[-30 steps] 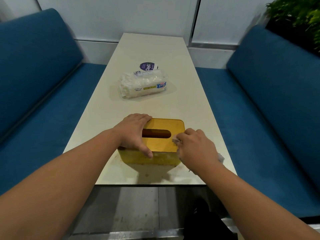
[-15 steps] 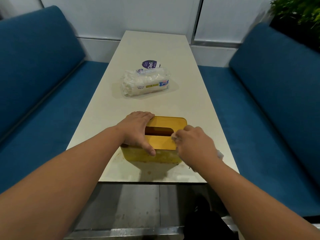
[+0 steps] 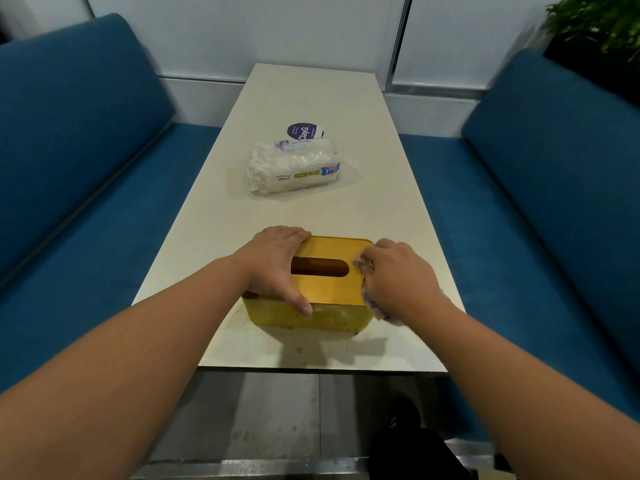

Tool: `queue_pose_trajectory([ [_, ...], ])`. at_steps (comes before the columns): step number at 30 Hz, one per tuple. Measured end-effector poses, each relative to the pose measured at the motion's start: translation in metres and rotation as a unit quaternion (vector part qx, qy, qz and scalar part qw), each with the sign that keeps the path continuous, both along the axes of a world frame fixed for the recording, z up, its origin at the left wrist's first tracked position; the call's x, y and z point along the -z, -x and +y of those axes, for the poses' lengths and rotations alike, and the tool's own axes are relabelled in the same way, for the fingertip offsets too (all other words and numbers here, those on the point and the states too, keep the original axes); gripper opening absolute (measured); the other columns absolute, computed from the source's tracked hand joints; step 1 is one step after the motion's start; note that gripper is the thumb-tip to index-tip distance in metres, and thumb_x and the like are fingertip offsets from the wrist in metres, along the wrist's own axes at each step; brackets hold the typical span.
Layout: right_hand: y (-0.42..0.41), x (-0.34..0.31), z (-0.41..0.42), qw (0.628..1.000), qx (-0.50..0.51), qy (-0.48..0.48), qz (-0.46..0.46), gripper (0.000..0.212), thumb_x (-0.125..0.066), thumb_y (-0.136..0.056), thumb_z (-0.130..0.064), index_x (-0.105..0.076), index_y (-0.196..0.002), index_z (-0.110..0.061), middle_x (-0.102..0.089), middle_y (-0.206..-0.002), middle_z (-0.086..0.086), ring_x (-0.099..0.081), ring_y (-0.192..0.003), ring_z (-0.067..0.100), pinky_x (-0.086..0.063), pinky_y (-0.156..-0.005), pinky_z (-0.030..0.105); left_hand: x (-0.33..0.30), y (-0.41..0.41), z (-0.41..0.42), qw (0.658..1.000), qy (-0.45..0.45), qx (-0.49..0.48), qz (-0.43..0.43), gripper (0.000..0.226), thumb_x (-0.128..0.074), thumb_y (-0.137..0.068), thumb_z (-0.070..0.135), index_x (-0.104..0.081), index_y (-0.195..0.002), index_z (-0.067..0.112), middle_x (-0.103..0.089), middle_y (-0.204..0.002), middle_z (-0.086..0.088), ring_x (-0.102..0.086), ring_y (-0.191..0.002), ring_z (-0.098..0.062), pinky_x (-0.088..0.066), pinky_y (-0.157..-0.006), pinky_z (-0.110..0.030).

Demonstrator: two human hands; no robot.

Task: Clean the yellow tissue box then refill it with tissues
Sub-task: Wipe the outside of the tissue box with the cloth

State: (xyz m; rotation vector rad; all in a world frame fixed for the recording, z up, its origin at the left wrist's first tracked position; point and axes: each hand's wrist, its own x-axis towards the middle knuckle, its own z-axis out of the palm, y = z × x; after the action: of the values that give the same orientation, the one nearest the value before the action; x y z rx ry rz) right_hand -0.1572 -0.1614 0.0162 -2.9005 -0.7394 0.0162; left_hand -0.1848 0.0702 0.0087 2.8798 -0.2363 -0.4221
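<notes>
Wiping had carried the right hand [image 3: 398, 275], clutching a cloth [image 3: 362, 265], farther along the yellow box [image 3: 325, 289] lid; left hand [image 3: 273, 265] gripped it near the tabletop [image 3: 311, 98] edge; cleaning unfinished.

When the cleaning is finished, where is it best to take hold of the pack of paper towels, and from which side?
Probably from above, across the short width of the paper towel pack. It lies flat on the table, long side roughly across the view, apart from the yellow tissue box. Thumb on the near long edge, fingers on the far one; the wrap looks soft.
</notes>
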Motion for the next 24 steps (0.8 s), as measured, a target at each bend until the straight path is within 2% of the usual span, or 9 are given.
queue_pose_trajectory([
  [3, 0.009, 0.003, -0.007, 0.999, -0.029, -0.02, 0.001, 0.026, -0.051, -0.095, -0.03, -0.06, -0.12, -0.027, -0.054, -0.115, -0.006, -0.049, -0.1, 0.017, -0.047, -0.073, 0.031, 0.001, 0.0, 0.0, 1.0, -0.001, 0.0, -0.002, 0.141, -0.075, -0.043, 0.082, -0.013, -0.155, 0.023, -0.019, -0.161, 0.001, -0.016, -0.147, -0.022, -0.013, -0.12, -0.039],
  [8, -0.024, -0.002, 0.004, 1.0, 0.015, 0.015, -0.012, 0.027, -0.05, -0.095, -0.024, -0.061, -0.12, -0.022, -0.055, -0.115, -0.001, -0.051, -0.101, 0.02, -0.052, -0.075, 0.038, 0.0, 0.0, 0.0, 1.0, 0.003, 0.0, 0.001, 0.141, -0.073, -0.042, 0.081, -0.012, -0.155, 0.023, -0.018, -0.161, 0.001, -0.015, -0.147, -0.022, -0.012, -0.12, -0.038],
  [13, 0.01, 0.002, 0.003, 0.996, -0.09, -0.009, -0.011, 0.03, -0.041, -0.1, -0.028, -0.058, -0.125, -0.03, -0.053, -0.119, -0.007, -0.048, -0.104, 0.017, -0.047, -0.078, 0.03, -0.001, 0.001, -0.001, 1.0, -0.001, 0.002, -0.004, 0.14, -0.077, -0.045, 0.079, -0.013, -0.155, 0.022, -0.018, -0.161, 0.0, -0.016, -0.147, -0.021, -0.012, -0.12, -0.037],
  [15, -0.009, 0.0, 0.0, 0.998, -0.058, -0.002, -0.001, 0.031, -0.046, -0.097, -0.026, -0.058, -0.125, -0.028, -0.054, -0.121, -0.005, -0.049, -0.104, 0.018, -0.045, -0.077, 0.03, -0.002, 0.001, -0.001, 1.0, -0.001, 0.002, -0.003, 0.138, -0.079, -0.047, 0.077, -0.013, -0.155, 0.022, -0.019, -0.161, 0.001, -0.016, -0.147, -0.021, -0.012, -0.12, -0.037],
  [17, -0.024, 0.0, 0.002, 1.0, -0.008, -0.001, -0.007, 0.03, -0.049, -0.095, -0.024, -0.059, -0.123, -0.024, -0.055, -0.119, -0.002, -0.05, -0.102, 0.02, -0.049, -0.076, 0.035, -0.003, 0.001, -0.002, 1.0, 0.001, 0.0, 0.0, 0.137, -0.08, -0.049, 0.076, -0.013, -0.155, 0.023, -0.018, -0.161, 0.001, -0.015, -0.147, -0.021, -0.012, -0.12, -0.036],
  [22, -0.008, 0.008, 0.011, 0.993, -0.115, 0.037, -0.019, 0.032, -0.038, -0.099, -0.025, -0.056, -0.124, -0.031, -0.053, -0.117, -0.006, -0.048, -0.101, 0.018, -0.05, -0.076, 0.033, -0.002, 0.0, -0.002, 1.0, -0.002, 0.001, -0.003, 0.137, -0.08, -0.048, 0.076, -0.012, -0.155, 0.023, -0.018, -0.161, 0.002, -0.015, -0.147, -0.02, -0.012, -0.119, -0.036],
  [24, -0.022, 0.002, 0.007, 0.997, -0.07, 0.024, -0.001, 0.031, -0.044, -0.097, -0.026, -0.057, -0.124, -0.026, -0.054, -0.119, -0.004, -0.05, -0.104, 0.02, -0.05, -0.078, 0.034, -0.001, 0.0, -0.002, 1.0, -0.003, -0.001, -0.002, 0.137, -0.08, -0.048, 0.076, -0.012, -0.155, 0.024, -0.017, -0.161, 0.002, -0.015, -0.147, -0.02, -0.012, -0.119, -0.036],
])
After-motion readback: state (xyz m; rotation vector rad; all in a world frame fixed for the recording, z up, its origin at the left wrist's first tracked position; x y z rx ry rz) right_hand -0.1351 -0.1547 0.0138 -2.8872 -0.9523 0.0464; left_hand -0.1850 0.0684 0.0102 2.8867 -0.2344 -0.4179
